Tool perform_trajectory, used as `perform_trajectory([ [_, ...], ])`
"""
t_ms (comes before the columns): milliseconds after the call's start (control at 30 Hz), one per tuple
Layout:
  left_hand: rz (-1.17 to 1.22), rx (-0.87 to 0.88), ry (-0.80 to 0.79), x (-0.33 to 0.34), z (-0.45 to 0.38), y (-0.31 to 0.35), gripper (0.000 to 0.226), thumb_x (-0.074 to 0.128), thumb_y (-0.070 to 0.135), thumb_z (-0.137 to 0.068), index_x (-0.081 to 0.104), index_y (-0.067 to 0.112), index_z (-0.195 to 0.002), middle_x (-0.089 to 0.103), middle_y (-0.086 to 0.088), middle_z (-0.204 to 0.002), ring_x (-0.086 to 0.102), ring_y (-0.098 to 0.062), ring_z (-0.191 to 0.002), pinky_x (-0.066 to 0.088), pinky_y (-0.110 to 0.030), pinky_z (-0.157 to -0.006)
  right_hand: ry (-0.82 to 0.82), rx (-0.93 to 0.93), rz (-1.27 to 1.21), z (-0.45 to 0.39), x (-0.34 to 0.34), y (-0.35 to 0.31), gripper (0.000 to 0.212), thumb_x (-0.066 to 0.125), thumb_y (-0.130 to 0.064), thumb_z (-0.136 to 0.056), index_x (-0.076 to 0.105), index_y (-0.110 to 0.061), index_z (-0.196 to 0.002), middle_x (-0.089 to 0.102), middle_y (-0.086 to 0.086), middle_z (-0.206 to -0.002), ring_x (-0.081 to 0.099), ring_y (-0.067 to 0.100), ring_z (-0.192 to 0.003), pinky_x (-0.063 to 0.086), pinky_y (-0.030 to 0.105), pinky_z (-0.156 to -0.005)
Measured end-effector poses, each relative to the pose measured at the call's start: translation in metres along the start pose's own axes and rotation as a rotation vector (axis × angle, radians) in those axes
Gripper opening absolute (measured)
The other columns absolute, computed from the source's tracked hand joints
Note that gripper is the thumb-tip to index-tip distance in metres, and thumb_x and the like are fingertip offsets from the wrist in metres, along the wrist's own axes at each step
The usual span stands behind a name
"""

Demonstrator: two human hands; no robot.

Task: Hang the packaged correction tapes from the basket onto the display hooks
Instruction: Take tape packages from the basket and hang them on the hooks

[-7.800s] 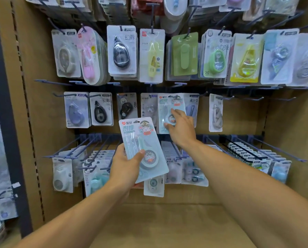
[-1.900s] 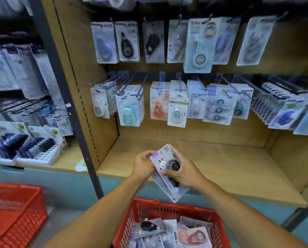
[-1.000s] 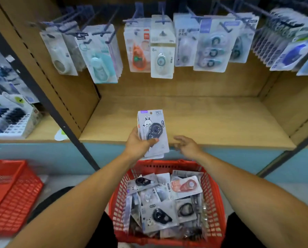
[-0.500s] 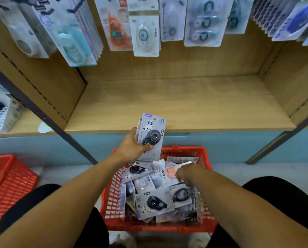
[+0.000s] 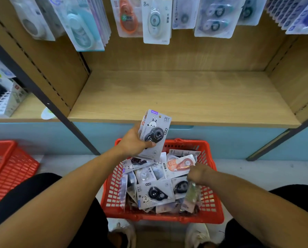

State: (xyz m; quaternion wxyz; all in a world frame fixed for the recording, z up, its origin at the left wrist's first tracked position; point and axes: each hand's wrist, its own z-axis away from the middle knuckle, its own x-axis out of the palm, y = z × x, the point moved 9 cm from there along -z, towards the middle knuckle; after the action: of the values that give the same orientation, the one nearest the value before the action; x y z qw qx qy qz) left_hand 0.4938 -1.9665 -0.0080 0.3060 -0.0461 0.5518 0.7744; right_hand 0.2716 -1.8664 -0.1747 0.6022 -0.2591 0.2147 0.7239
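- A small stack of packaged correction tapes (image 5: 156,133), its front card grey with a rabbit drawing, the word PET and a black dispenser, is held upright above the far rim of the red basket (image 5: 210,216).
- The left hand (image 5: 134,143) grips this stack from its left edge, thumb across the lower front and fingers behind the cards.
- More packaged tapes lie loose and overlapping inside the basket: a grey card with a black dispenser and a cat drawing (image 5: 154,194) near the middle, and an orange dispenser pack (image 5: 179,164) toward the far right.
- The right hand (image 5: 197,173) reaches into the basket's right side, its fingers curled around the top of a blurred clear package (image 5: 190,197) that stands tilted against the other packs.
- The basket sits on the floor between the person's knees, in front of a bare wooden shelf (image 5: 182,97).
- Above the shelf, packs of correction tape (image 5: 156,21) hang in a row; their hooks are out of view.
- A second red basket (image 5: 8,169) sits on the floor to the left.
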Motion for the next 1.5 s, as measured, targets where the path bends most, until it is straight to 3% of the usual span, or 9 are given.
perform_trajectory([
  [100, -0.075, -0.022, -0.003, -0.003, 0.009, -0.008, 0.057, 0.084, 0.002, -0.083, 0.048, 0.02, -0.122, 0.065, 0.01, -0.099, 0.065, -0.009, -0.087, 0.053, -0.013, -0.065, -0.012, -0.046, -0.249, -0.002, -0.026, -0.016, 0.04, 0.06, -0.02, -0.096, 0.06, -0.012, -0.135, 0.064, 0.013, -0.125, 0.063, 0.031, -0.11, 0.051, 0.031, -0.086],
  [167, -0.11, -0.043, 0.029, -0.009, 0.011, -0.015, 0.057, 0.085, 0.003, -0.082, 0.049, 0.019, -0.123, 0.066, 0.004, -0.104, 0.067, -0.019, -0.097, 0.055, -0.025, -0.078, -0.001, -0.154, -0.465, -0.008, -0.052, -0.025, 0.043, 0.068, -0.022, -0.095, 0.057, -0.019, -0.136, 0.061, 0.009, -0.133, 0.062, 0.028, -0.106, 0.05, 0.033, -0.086],
  [333, -0.068, -0.088, 0.198, -0.043, 0.013, -0.019, 0.057, 0.083, 0.005, -0.084, 0.053, 0.008, -0.133, 0.067, -0.007, -0.119, 0.064, -0.025, -0.103, 0.051, -0.034, -0.085, 0.088, -0.259, -1.094, 0.0, -0.1, -0.023, 0.008, 0.07, -0.019, -0.093, 0.064, -0.021, -0.097, 0.07, 0.001, -0.087, 0.064, 0.013, -0.076, 0.052, 0.03, -0.07],
  [567, 0.064, -0.17, 0.273, -0.061, 0.02, -0.057, 0.055, 0.083, 0.005, -0.085, 0.05, 0.013, -0.128, 0.069, -0.011, -0.126, 0.069, -0.031, -0.111, 0.058, -0.049, -0.097, -0.036, -0.281, -1.597, -0.005, -0.085, -0.053, 0.035, 0.067, -0.015, -0.091, 0.06, -0.014, -0.125, 0.071, 0.01, -0.121, 0.07, 0.023, -0.109, 0.056, 0.035, -0.086],
  [733, 0.086, -0.227, 0.299, -0.063, 0.026, -0.088, 0.054, 0.082, 0.005, -0.085, 0.051, 0.009, -0.128, 0.069, -0.01, -0.118, 0.068, -0.024, -0.093, 0.054, -0.032, -0.067, 0.112, -0.28, -1.856, -0.011, -0.083, -0.072, 0.034, 0.061, -0.012, -0.098, 0.054, -0.007, -0.131, 0.068, 0.014, -0.127, 0.067, 0.027, -0.116, 0.057, 0.043, -0.093],
  [933, 0.28, -0.221, 0.068, -0.03, 0.025, -0.104, 0.036, 0.081, 0.004, -0.085, 0.067, 0.003, -0.117, 0.075, -0.023, -0.116, 0.07, -0.046, -0.111, 0.056, -0.059, -0.1, 0.085, -0.28, -1.831, -0.005, -0.081, -0.107, 0.024, 0.059, -0.016, -0.1, 0.054, -0.009, -0.123, 0.065, 0.01, -0.114, 0.069, 0.023, -0.094, 0.061, 0.038, -0.077],
  [1233, 0.222, -0.103, 0.02, -0.024, 0.021, -0.088, 0.041, 0.083, 0.012, -0.085, 0.068, 0.008, -0.123, 0.08, -0.005, -0.106, 0.079, -0.017, -0.088, 0.064, -0.029, -0.075, 0.22, -0.356, -1.384, 0.008, -0.096, -0.139, 0.041, 0.07, -0.038, -0.093, 0.054, -0.015, -0.124, 0.071, 0.008, -0.113, 0.075, 0.028, -0.09, 0.062, 0.041, -0.081],
  [1333, 0.134, -0.135, 0.089, -0.03, 0.014, -0.096, 0.057, 0.093, 0.02, -0.075, 0.066, 0.013, -0.126, 0.079, -0.002, -0.11, 0.078, -0.017, -0.093, 0.064, -0.039, -0.087, 0.173, -0.376, -1.299, 0.002, -0.087, -0.138, 0.041, 0.073, -0.043, -0.088, 0.058, -0.019, -0.118, 0.073, 0.007, -0.108, 0.075, 0.028, -0.089, 0.061, 0.039, -0.077],
  [1500, 0.084, -0.176, 0.175, -0.038, 0.012, -0.099, 0.066, 0.094, 0.023, -0.073, 0.058, 0.015, -0.128, 0.075, 0.0, -0.115, 0.074, -0.021, -0.1, 0.061, -0.038, -0.084, 0.136, -0.246, -0.447, -0.029, -0.039, -0.114, 0.084, 0.084, -0.048, -0.076, 0.045, -0.022, -0.145, 0.057, 0.008, -0.139, 0.057, 0.027, -0.121, 0.048, 0.038, -0.101],
])
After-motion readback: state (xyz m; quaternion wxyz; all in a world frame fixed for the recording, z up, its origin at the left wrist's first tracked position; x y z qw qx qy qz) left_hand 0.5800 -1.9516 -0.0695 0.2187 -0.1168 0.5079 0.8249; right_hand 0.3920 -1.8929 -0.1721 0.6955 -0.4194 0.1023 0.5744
